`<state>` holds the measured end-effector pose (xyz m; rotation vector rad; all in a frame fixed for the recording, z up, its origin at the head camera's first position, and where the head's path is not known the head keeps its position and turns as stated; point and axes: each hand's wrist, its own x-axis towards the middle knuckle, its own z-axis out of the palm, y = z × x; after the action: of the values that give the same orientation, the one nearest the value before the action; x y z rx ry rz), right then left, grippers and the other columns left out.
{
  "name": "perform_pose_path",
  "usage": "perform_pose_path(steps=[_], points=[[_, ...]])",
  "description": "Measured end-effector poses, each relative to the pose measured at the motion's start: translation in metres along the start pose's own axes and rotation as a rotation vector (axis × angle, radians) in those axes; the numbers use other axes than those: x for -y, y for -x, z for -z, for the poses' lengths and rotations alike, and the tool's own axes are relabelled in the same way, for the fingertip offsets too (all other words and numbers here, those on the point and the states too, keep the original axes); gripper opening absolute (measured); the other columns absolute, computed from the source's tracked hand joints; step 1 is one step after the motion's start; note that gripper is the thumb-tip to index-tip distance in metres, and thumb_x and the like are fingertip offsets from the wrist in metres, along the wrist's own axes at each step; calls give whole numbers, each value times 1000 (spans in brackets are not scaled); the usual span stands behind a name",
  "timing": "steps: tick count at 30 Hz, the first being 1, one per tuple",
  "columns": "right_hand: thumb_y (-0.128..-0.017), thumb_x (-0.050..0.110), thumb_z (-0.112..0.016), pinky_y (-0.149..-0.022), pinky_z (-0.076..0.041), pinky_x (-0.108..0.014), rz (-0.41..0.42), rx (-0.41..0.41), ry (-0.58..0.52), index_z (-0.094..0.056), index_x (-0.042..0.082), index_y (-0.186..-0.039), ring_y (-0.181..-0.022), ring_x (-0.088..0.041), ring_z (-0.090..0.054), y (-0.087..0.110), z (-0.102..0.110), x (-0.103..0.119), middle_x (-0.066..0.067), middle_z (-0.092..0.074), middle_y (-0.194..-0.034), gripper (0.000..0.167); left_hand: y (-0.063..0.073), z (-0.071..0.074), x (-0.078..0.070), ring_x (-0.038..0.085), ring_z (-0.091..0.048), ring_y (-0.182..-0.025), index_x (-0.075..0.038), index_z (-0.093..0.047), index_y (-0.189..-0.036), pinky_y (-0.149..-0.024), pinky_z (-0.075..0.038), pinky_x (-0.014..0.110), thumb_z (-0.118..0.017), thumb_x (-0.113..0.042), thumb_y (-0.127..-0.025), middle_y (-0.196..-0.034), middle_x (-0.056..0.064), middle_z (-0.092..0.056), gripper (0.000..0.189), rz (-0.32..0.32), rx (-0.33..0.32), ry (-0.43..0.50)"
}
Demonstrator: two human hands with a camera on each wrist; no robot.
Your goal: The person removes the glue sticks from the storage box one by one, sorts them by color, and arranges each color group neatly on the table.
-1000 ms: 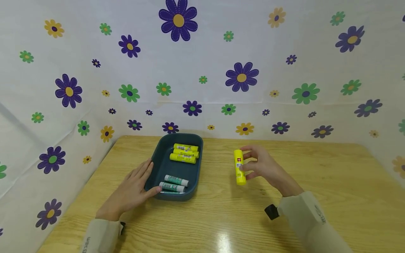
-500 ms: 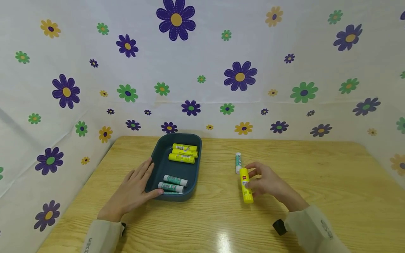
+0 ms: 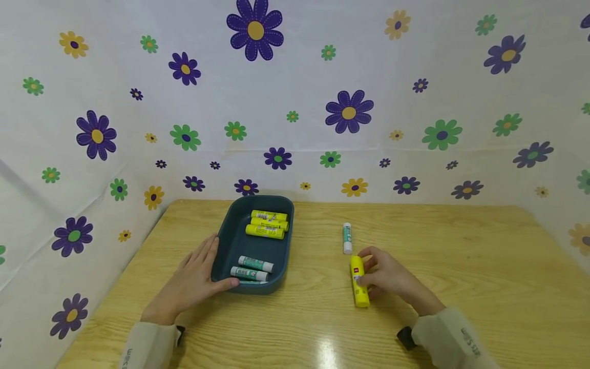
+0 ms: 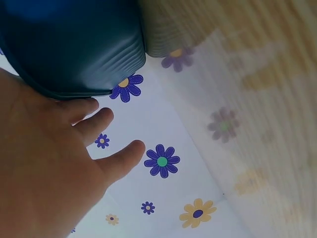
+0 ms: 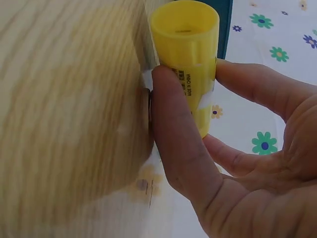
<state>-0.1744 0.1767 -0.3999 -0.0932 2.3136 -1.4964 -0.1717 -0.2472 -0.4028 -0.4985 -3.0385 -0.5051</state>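
My right hand (image 3: 392, 279) pinches a yellow glue stick (image 3: 359, 287) between thumb and fingers, low over the table. In the right wrist view the yellow glue stick (image 5: 190, 49) shows its hollow end toward the camera. Just beyond it lies a smaller white-and-green glue stick (image 3: 348, 238). My left hand (image 3: 189, 282) rests against the left side of a dark teal bin (image 3: 289, 246), its thumb on the near rim. Those fingers are straight and touch the bin's outer wall (image 4: 89, 54) in the left wrist view.
Inside the bin lie three yellow glue sticks (image 3: 265, 231) at the far end and three white-and-green glue sticks (image 3: 249, 273) at the near end, one partly hidden. The wooden table (image 3: 479, 256) ends at a flowered cloth (image 3: 304, 77) behind.
My right hand has brought the yellow glue stick nearer to me and down, uncovering the white-and-green glue stick behind it. The left hand and bin stay almost as they were.
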Motion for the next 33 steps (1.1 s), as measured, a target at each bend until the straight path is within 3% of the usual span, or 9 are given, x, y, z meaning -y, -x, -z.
perform_pose_path(steps=[15,24,33], points=[[-86,-5,-75,-65,-61,-38,-17,-65,48,-42,-10,-133,-78,-25,-61,2,-10,-2,-20,-53,-105,58,-4,-1,0,48,-26,-146,11,-19,-157,-110,-28,69,-66,-65,-88,-164,27,-17,113,-7,9,49],[-85,-4,-75,-63,-61,-38,2,-42,59,-42,-9,-134,-77,-24,-61,0,-19,-3,-18,-53,-103,59,2,-1,6,52,-29,-143,11,-18,-156,-109,-32,67,-69,-63,-87,-164,29,-16,114,24,26,69],[-87,-1,-76,-62,-61,-38,-17,-54,45,-42,-9,-137,-74,-23,-62,3,-14,-3,-19,-53,-106,61,-1,0,2,54,-31,-141,8,-14,-158,-106,-35,67,-68,-63,-88,-165,27,-13,114,33,43,103]])
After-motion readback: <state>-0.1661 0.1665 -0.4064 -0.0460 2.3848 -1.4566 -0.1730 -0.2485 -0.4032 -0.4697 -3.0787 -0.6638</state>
